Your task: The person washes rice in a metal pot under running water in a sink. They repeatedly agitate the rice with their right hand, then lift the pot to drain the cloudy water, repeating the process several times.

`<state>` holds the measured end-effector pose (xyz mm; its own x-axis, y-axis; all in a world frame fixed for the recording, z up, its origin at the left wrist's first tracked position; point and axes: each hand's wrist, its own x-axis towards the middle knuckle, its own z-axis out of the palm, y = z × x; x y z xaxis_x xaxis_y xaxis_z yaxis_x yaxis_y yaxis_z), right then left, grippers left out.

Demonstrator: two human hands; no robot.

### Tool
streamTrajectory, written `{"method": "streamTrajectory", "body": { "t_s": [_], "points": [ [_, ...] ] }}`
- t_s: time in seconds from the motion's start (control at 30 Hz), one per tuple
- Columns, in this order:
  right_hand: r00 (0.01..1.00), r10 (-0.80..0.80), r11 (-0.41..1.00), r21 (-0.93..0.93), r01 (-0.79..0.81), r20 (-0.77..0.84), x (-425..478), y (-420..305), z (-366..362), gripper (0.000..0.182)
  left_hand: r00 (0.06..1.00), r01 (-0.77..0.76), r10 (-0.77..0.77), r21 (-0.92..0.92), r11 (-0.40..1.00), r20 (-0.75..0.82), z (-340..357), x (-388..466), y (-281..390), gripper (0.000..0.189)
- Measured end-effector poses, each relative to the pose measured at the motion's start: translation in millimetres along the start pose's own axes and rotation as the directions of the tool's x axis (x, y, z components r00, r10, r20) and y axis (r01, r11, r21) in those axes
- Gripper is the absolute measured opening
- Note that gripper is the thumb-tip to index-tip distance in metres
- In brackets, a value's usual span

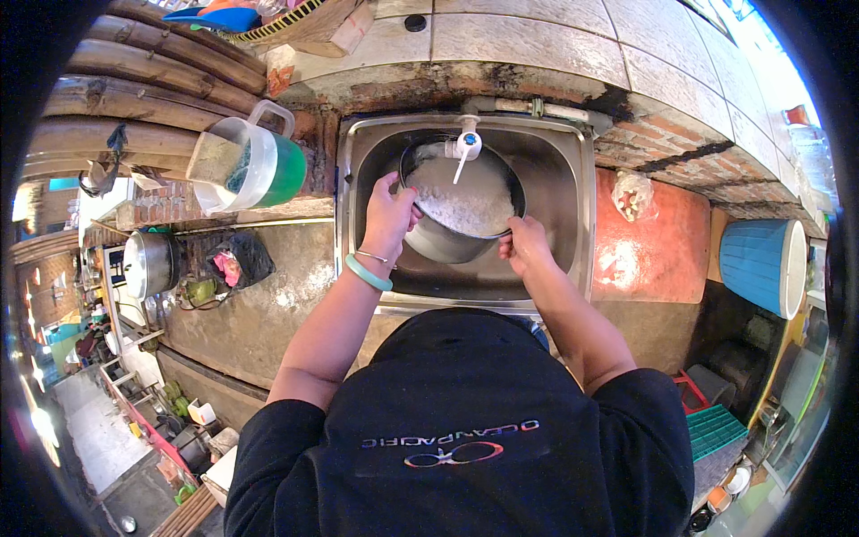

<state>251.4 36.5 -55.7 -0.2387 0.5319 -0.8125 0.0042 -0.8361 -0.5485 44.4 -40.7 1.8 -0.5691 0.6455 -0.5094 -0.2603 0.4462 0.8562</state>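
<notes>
A metal cooking pot [449,243] is tilted over the stainless steel sink [551,201], under the white tap [468,142]. Inside it lie white grains that look like rice [463,210], with cloudy water above them on the far side. My left hand [391,218] grips the pot's rim on the left, thumb over the edge. On the near right side of the rim, my right hand [525,243] has hold of it too. The pot's underside is partly hidden from this angle. A pale green bangle [368,273] and a thin bracelet circle my left wrist.
Left of the sink, a clear plastic jug [278,168] holds green stuff and a sponge. A bag of small pale items [631,198] sits on the red surface [621,258] at right, near a blue bin [751,265]. A lidded pot [144,264] stands further left.
</notes>
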Motion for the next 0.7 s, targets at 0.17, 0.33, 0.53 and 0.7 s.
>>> {"method": "streamTrajectory", "body": {
  "t_s": [0.17, 0.33, 0.53, 0.7],
  "points": [
    [0.999, 0.021, 0.999, 0.043, -0.023, 0.041, -1, -1, -1, 0.012, 1.000, 0.017, -0.016, -0.022, 1.000, 0.010, -1, 3, 5, 0.049],
    [0.999, 0.025, 0.997, 0.074, -0.028, 0.046, 2, 4, -1, 0.015, 0.997, -0.023, 0.032, -0.115, 0.993, 0.075, -3, 2, -14, 0.057],
    [0.999, 0.040, 0.996, 0.083, -0.040, 0.009, -13, 6, 12, 0.017, 0.981, 0.068, -0.062, -0.026, 0.997, 0.184, 17, -46, 7, 0.066],
    [0.999, -0.032, 0.988, -0.150, 0.028, -0.021, -10, -1, 5, 0.027, 0.983, 0.062, -0.057, -0.020, 0.998, 0.175, 11, -36, 4, 0.064]
  ]
}}
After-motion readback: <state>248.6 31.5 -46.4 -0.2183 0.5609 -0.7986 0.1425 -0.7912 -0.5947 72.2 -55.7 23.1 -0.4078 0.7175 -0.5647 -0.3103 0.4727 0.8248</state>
